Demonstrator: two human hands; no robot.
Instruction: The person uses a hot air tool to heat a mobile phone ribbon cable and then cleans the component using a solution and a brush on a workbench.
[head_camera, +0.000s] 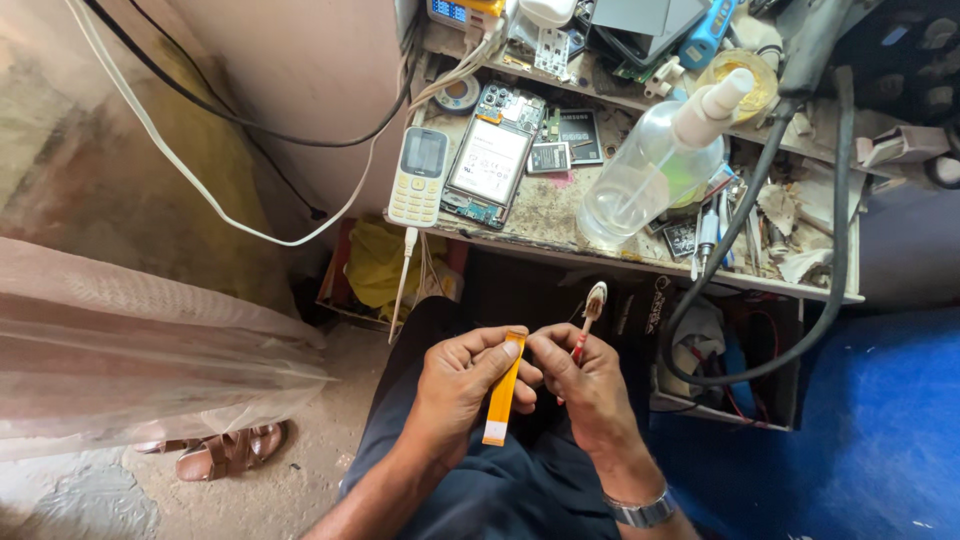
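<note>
Cluttered workbench (560, 215) across the far side, top stained and scuffed, front edge just beyond the knees; blue floor covering (880, 420) to the right, translucent plastic sheet (130, 340) draped at left, brown sandal (225, 455) on the bare floor near it. White cable (200, 185) and a black one run down the pale wall at far left. Thick black hose (760, 190) drops off the bench and loops under its right half. On the bench: clear plastic bottle (645, 175) with white nozzle lying tilted right of centre; opened smartphone (492, 160) back-up, white rectangular label over its battery, at centre-left; white keypad phone (418, 175) just left of it; small dark rectangular battery (580, 135) with pale printed label just right of the smartphone. Yellow cloth (385, 265) bundled under the bench at left. Near, over the lap: left hand (455, 385) pinches an orange flat ribbon cable (503, 390) between thumb and forefinger, strip hanging near-vertical between both hands. Right hand (590, 385), metal watch on its wrist, fingers curled and pressed together around a red-handled toothbrush (588, 318), bristle head up, near the strip's top end
</note>
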